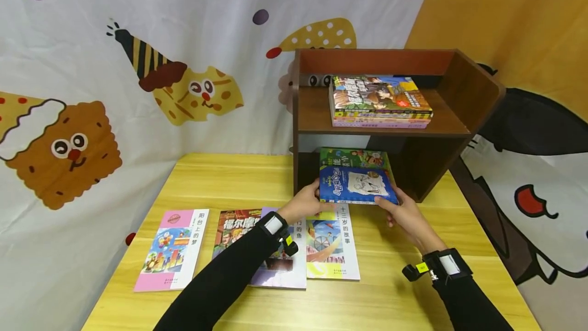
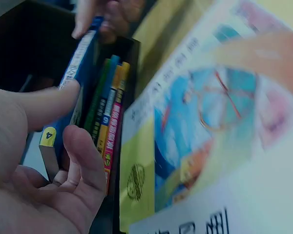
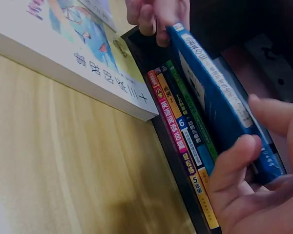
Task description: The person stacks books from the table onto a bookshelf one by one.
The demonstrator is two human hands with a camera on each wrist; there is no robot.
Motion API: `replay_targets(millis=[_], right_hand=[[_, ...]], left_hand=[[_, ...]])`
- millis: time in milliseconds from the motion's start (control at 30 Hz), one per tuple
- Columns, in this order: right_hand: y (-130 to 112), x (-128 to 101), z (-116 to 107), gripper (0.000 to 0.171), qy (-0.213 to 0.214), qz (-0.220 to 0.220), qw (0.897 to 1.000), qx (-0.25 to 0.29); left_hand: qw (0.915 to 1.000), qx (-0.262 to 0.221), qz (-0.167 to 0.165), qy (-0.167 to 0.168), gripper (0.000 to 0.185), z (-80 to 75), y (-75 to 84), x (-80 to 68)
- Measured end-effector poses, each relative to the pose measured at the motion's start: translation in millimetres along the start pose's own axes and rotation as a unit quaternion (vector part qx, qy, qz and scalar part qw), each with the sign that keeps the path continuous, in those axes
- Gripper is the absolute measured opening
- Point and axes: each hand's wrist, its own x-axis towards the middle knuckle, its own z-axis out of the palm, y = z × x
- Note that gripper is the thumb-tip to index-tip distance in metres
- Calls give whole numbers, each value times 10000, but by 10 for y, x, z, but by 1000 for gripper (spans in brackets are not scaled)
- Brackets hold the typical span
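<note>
A blue book (image 1: 337, 188) with a white sketch on its cover is held by both hands at the front of the lower compartment. My left hand (image 1: 304, 204) grips its left end; my right hand (image 1: 409, 218) grips the right end, thumb on the cover's edge. In both wrist views the blue book's spine (image 3: 217, 80) stands apart from a stack of books (image 3: 178, 126) with green, orange and pink spines. A green book (image 1: 356, 157) shows behind the blue one in the head view, its front part covered.
The brown shelf (image 1: 388, 133) carries another stack of books (image 1: 378, 101) on its upper board. Left on the wooden table (image 1: 220, 178) lie a pink-and-white book (image 1: 170, 249), overlapping books (image 1: 234, 229) partly under my left forearm, and a yellow-and-white book (image 1: 340, 249). A printed curtain (image 1: 184, 24) hangs behind.
</note>
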Motion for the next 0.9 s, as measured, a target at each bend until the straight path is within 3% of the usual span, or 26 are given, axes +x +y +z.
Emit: replay_targets(millis=[133,300,700,900], right_hand=[[17,-25,-28,103,-67,-100,9994,-320],[34,45,-33,100,194,-79,9971,-730],[66,334,3,90,596,-244,9872,-1460],[69,404,-4,89,794,-94,9808,-1780]], left_hand=[[9967,749,-11,301,90,-10,0,-16],[9864,1437,-9,804,85,-5,-14,45],[9737,1766,-19,1440,68,-3,-96,302],[9600,2111,-60,1837,60,86,-95,384]])
